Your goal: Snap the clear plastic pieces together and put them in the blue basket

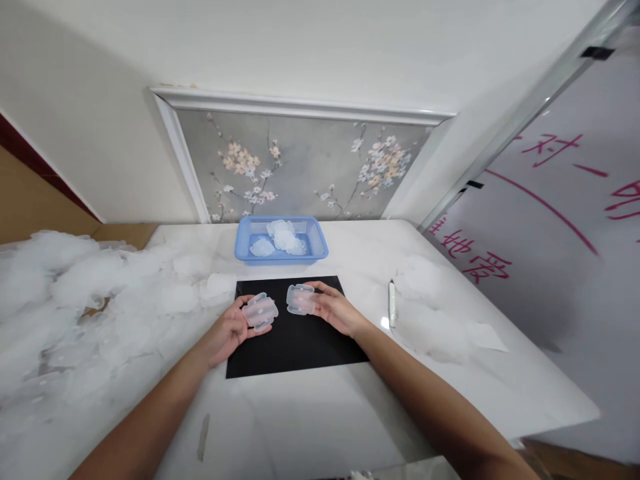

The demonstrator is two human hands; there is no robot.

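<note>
Over the black mat (pixel 295 350), each of my hands has hold of a translucent plastic piece with lobed edges. My left hand (pixel 234 330) grips the left plastic piece (pixel 261 311) by its side, fingers showing through and around it. Held at its right edge by my right hand (pixel 333 307) is the right plastic piece (pixel 300 300). A small gap separates the two pieces. Behind the mat, a blue basket (pixel 239 248) holds several similar translucent pieces (pixel 285 237).
A large heap of translucent pieces (pixel 125 320) covers the table's left side. At right lie a white-handled cutter (pixel 392 303), more translucent pieces (pixel 435 327) and a white paper scrap (pixel 489 337). A whiteboard (pixel 550 220) with red writing borders the right edge.
</note>
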